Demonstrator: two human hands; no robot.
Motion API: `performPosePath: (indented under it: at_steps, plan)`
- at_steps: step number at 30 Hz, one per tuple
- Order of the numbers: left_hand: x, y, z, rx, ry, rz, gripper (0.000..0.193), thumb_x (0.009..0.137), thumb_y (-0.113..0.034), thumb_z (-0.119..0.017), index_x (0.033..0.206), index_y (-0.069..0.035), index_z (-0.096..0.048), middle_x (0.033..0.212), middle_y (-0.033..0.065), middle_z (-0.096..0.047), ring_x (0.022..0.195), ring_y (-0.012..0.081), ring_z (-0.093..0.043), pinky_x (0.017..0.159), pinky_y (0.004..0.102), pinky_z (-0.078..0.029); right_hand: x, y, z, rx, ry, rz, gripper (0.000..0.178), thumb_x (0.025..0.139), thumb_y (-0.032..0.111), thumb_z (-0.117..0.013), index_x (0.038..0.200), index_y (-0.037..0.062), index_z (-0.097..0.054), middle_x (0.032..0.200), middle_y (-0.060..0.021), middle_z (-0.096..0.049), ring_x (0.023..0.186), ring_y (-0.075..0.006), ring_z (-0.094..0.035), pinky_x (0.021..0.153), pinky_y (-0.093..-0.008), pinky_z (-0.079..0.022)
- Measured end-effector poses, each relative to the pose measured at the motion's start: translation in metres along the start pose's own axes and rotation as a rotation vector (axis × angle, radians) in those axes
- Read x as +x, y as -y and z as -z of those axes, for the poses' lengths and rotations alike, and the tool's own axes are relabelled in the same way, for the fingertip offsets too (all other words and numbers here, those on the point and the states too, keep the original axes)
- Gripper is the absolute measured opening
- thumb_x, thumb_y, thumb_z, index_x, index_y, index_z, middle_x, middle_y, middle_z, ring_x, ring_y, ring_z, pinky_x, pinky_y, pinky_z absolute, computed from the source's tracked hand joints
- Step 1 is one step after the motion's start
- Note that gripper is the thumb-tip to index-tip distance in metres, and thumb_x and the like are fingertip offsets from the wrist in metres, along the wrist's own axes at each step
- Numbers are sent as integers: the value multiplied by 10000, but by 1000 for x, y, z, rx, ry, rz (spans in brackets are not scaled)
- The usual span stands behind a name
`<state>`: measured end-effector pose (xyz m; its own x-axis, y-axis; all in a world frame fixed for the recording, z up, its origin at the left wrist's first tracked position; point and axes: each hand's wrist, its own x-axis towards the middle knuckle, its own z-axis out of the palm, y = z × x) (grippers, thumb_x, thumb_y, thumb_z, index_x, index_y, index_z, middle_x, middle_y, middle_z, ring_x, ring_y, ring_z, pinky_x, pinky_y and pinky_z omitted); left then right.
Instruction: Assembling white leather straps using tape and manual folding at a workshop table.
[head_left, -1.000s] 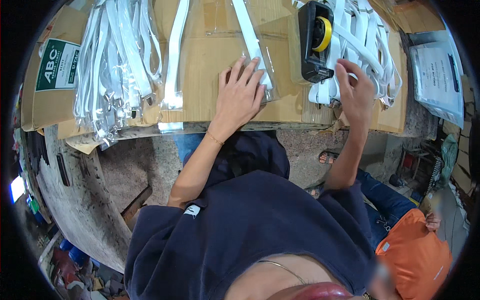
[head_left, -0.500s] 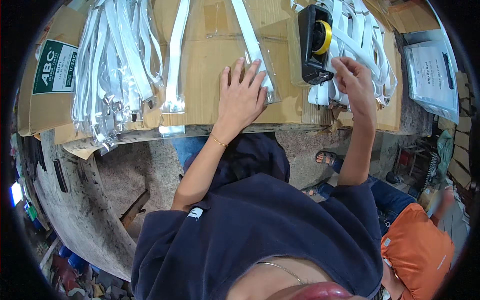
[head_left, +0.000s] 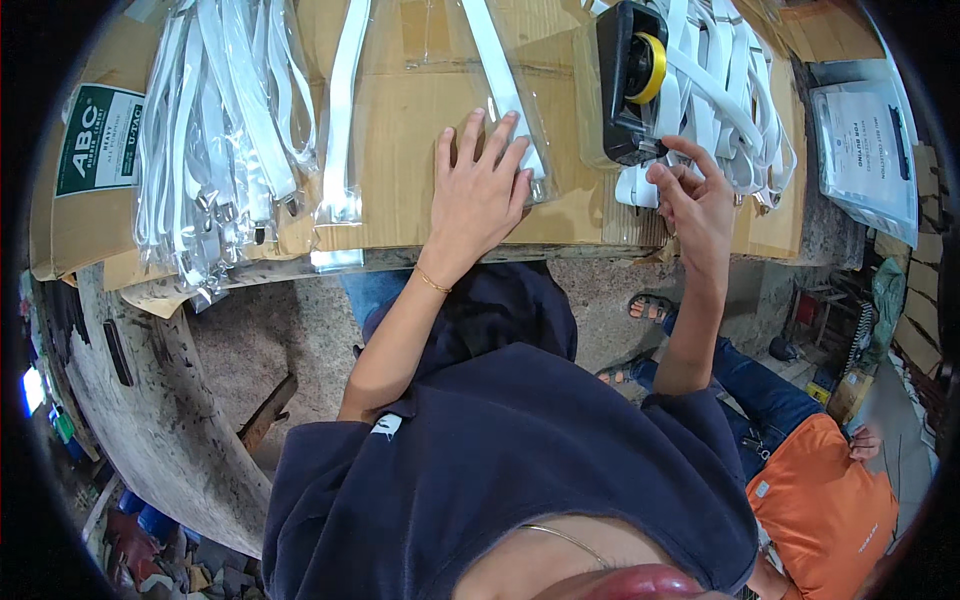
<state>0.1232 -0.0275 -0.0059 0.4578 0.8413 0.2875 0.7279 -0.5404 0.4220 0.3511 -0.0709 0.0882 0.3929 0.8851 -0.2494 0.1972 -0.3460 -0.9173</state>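
Note:
My left hand (head_left: 480,188) lies flat with spread fingers on a white strap (head_left: 497,75) in a clear plastic sleeve, pressing its lower end onto the cardboard. Another length of white strap (head_left: 343,110) in clear plastic lies left of it. My right hand (head_left: 698,200) is at the near end of a black tape dispenser (head_left: 618,95). Its thumb and index finger are apart by the cutting edge, and the other fingers curl in. I see nothing held there, though clear tape would be hard to make out. A yellow-cored tape roll (head_left: 648,68) sits in the dispenser.
Bagged white straps with metal clips (head_left: 215,130) are heaped on the left, loose white straps (head_left: 735,100) on the right. Cardboard (head_left: 400,195) covers the worktable. A clear plastic case (head_left: 865,145) stands far right. A person in an orange shirt (head_left: 825,510) sits at lower right.
My right hand has moved down and slightly left, to the dispenser's near end, and its thumb and index finger have parted. My left hand stays on the sleeve. The person in orange has shifted.

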Motion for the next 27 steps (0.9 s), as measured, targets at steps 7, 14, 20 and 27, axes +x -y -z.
performPosePath:
  at_steps: [7,14,20,27]
  plan:
    - [1,-2,1,0,-6,-4,307,900,-252,-543,1164,-98,-570,1395,67,-464,1331,336,-347,1079,546,-247,-5,-8,-14,-369,-70,184,398,831,22,-663,1221,93,-625,667,21,-547,598,-47,-426,560,-218,-378]
    - [1,-1,-2,8,-41,-9,328,895,-259,-543,1180,-100,-574,1390,82,-472,1330,346,-351,1076,552,-249,-33,-2,-46,-289,-113,351,376,853,3,-636,1226,24,-594,758,-47,-630,660,-66,-527,625,-231,-453]
    - [0,0,-5,17,-43,-10,345,908,-282,-512,1195,-99,-570,1398,84,-461,1341,345,-337,1079,558,-243,28,-7,-100,-80,113,388,176,892,65,-635,1024,-50,-623,827,-37,-667,714,-70,-583,643,-209,-468]
    - [-4,1,-5,-10,-78,1,332,908,-276,-515,1178,-96,-590,1389,97,-469,1327,354,-358,1078,563,-249,62,4,-123,381,319,-70,137,927,103,-587,1003,-9,-606,677,59,-484,540,-14,-374,478,-186,-291]
